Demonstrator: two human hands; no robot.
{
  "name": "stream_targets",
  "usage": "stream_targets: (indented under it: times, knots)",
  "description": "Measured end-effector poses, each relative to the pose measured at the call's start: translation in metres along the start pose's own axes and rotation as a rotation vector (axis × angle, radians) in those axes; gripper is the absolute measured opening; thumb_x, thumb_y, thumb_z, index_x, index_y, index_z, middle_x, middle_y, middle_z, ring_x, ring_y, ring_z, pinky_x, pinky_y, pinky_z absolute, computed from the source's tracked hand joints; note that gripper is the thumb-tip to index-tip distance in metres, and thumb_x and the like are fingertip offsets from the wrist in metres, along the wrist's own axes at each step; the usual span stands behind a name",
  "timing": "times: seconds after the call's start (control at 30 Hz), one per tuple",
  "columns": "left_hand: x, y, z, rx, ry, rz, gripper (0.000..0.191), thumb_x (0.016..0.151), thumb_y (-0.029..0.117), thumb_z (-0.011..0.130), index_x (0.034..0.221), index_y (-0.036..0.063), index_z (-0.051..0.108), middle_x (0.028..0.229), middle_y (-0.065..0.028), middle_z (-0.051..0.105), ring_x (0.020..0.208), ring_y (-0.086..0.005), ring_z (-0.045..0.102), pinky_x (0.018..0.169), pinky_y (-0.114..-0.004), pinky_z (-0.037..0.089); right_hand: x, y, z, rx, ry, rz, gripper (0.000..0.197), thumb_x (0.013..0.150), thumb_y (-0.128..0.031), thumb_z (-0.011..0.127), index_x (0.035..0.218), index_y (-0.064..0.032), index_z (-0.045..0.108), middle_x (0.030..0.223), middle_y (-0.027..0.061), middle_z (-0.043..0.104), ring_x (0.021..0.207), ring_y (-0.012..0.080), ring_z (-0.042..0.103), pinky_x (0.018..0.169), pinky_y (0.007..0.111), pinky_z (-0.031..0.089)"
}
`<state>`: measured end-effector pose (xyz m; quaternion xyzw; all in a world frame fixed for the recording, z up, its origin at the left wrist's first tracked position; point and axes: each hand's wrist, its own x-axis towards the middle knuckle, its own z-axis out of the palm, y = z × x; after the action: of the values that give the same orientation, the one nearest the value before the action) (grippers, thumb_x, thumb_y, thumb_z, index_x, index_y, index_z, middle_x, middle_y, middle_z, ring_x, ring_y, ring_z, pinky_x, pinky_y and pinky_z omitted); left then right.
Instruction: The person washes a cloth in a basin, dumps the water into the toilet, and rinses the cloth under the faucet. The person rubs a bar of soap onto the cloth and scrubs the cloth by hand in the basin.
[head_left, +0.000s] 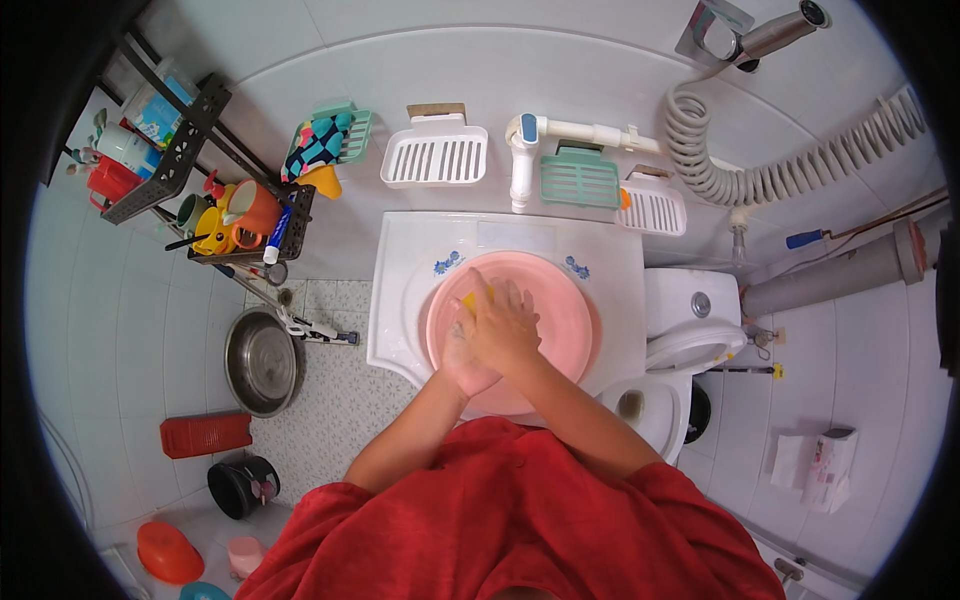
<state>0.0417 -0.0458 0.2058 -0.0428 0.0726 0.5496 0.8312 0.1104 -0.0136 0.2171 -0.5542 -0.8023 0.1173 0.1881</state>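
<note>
Both hands are pressed together over a pink plastic basin (566, 322) on the white washbasin counter (397, 300). My left hand (469, 356) is below, its palm turned partly up. Across it from above lies my right hand (504, 319), covering most of its palm and fingers. A small yellow object (470, 302), whose kind I cannot tell, shows between the two hands near the thumb and fingers. Its remaining part is hidden by the right hand. The fingers reach over the inside of the basin, and both wrists are near its front rim.
White soap dishes (435, 155) and green soap dishes (580, 180) hang behind a white faucet (523, 161). Left are a shelf with cups (255, 206) and a metal basin (262, 361) on the floor. At right stand a toilet (652, 405) and a coiled hose (780, 180).
</note>
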Motion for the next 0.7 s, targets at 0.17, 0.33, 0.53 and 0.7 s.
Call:
stream_targets:
  times: [0.17, 0.33, 0.53, 0.7]
  knots:
    - [-0.011, 0.012, -0.003, 0.052, 0.069, -0.098, 0.068, 0.084, 0.062, 0.03, 0.126, 0.0089, 0.039, 0.128, -0.0104, 0.043, 0.117, -0.0295, 0.04, 0.098, -0.046, 0.031, 0.013, 0.047, 0.011, 0.284, -0.2, 0.256, 0.057, 0.079, -0.034, 0.054, 0.126, -0.0078, 0.036, 0.099, 0.0154, 0.056, 0.084, 0.0291, 0.057, 0.074, 0.039, 0.045]
    - [0.001, 0.027, -0.023, 0.385, 0.362, 0.005, 0.074, 0.083, 0.066, 0.025, 0.127, 0.0079, 0.037, 0.127, -0.0115, 0.042, 0.114, -0.0265, 0.043, 0.094, -0.044, 0.034, 0.004, 0.071, 0.013, 0.933, -0.21, 0.688, 0.054, 0.07, -0.011, 0.063, 0.119, -0.0073, 0.041, 0.087, 0.0083, 0.056, 0.064, 0.0148, 0.056, 0.058, 0.027, 0.047]
    - [0.011, 0.022, -0.042, 0.716, 0.529, 0.09, 0.073, 0.082, 0.067, 0.022, 0.124, 0.0095, 0.039, 0.12, -0.0095, 0.046, 0.104, -0.0218, 0.048, 0.09, -0.038, 0.038, -0.009, 0.035, 0.015, 0.973, -0.179, 0.154, 0.041, 0.074, -0.002, 0.057, 0.113, -0.0073, 0.048, 0.09, 0.0078, 0.056, 0.069, 0.0138, 0.056, 0.058, 0.028, 0.047]
    - [0.0, 0.032, -0.031, 0.73, 0.39, 0.003, 0.066, 0.084, 0.063, 0.03, 0.125, 0.0114, 0.037, 0.117, -0.0093, 0.05, 0.108, -0.0213, 0.048, 0.09, -0.037, 0.04, -0.008, 0.049, -0.002, 1.567, -0.412, 0.559, 0.044, 0.073, -0.002, 0.056, 0.116, -0.0042, 0.045, 0.097, 0.0091, 0.056, 0.077, 0.0185, 0.058, 0.067, 0.029, 0.049]
